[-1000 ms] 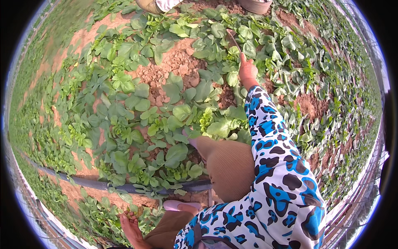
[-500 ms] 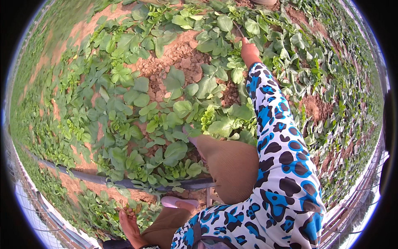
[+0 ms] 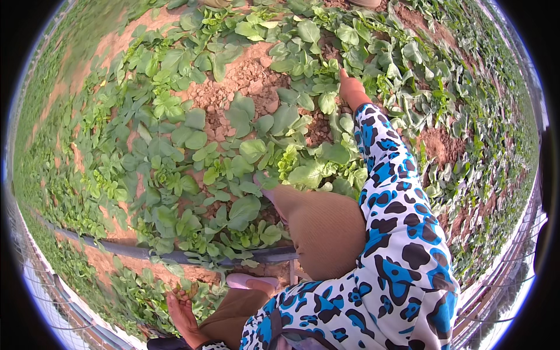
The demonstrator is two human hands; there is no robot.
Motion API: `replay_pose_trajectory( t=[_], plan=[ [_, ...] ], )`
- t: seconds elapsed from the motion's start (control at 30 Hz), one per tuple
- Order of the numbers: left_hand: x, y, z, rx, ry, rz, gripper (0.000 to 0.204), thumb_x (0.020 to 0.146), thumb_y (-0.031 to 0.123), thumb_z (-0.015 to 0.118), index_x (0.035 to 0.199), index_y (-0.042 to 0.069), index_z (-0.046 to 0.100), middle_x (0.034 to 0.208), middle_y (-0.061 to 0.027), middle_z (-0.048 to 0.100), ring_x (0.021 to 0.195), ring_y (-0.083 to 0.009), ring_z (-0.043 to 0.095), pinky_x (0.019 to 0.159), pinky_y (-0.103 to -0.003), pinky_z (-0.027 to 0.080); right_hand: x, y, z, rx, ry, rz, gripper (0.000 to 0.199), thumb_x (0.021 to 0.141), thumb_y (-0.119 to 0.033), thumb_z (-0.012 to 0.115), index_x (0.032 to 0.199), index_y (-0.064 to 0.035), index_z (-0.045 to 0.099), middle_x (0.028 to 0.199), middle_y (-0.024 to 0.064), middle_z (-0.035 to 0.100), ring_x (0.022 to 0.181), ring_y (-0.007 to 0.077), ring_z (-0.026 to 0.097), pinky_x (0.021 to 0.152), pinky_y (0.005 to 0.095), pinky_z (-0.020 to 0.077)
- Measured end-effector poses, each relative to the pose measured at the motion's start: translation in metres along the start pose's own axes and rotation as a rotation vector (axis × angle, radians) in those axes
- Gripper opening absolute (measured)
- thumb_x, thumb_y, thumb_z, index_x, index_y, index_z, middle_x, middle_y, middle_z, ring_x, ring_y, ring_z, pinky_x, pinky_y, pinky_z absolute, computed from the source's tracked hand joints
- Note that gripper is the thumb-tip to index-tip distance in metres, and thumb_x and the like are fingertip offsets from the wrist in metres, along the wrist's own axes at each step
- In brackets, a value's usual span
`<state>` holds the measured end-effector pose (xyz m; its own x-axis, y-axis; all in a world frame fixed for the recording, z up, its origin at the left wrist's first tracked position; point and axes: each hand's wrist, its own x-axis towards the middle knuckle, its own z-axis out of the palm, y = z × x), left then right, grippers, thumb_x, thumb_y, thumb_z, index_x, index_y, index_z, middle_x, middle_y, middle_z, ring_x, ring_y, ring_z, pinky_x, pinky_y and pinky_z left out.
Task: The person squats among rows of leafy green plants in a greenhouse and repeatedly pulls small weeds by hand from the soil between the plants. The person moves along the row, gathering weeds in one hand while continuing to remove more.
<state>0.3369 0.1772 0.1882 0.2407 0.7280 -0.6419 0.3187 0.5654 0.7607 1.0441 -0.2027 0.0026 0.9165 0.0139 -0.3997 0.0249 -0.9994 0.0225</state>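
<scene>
My right hand (image 3: 353, 91) reaches out at the end of a long patterned sleeve, low over the leafy green plants (image 3: 331, 104). Its fingers are closed. The thin curved tool it held half a second ago is now hardly visible among the leaves. Down at the lower left, my left hand (image 3: 182, 315) is palm up beside my leg, its fingers curled around a small bit of yellowish-green leaves (image 3: 189, 290). Part of that bunch blends into the plants behind it.
Broad-leaved plants cover the ground, with a patch of crumbly brown soil (image 3: 236, 90) among them. A dark hose (image 3: 125, 251) runs across the row by my pink shoe (image 3: 251, 281). My bent brown-trousered knee (image 3: 326, 227) is between the arms. Another shoe-like shape (image 3: 366, 3) shows at the top edge.
My right hand has drawn back a little toward me, and the curved tool ahead of it has dropped from clear sight. The left hand has stayed nearly still.
</scene>
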Motion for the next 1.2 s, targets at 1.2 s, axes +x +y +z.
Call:
replay_pose_trajectory(
  t=[1.2],
  plan=[
    [-0.024,0.014,-0.002,0.004,-0.005,0.086,0.042,0.099,0.025,0.053,0.137,0.009,0.045,0.094,-0.0067,0.062,0.075,-0.0108,0.055,0.071,-0.023,0.046,-0.149,-0.047,0.037,0.600,0.484,-0.435,0.055,0.087,-0.021,0.059,0.135,-0.0175,0.033,0.100,0.0213,0.066,0.083,0.0429,0.064,0.072,0.0492,0.0512]
  ],
)
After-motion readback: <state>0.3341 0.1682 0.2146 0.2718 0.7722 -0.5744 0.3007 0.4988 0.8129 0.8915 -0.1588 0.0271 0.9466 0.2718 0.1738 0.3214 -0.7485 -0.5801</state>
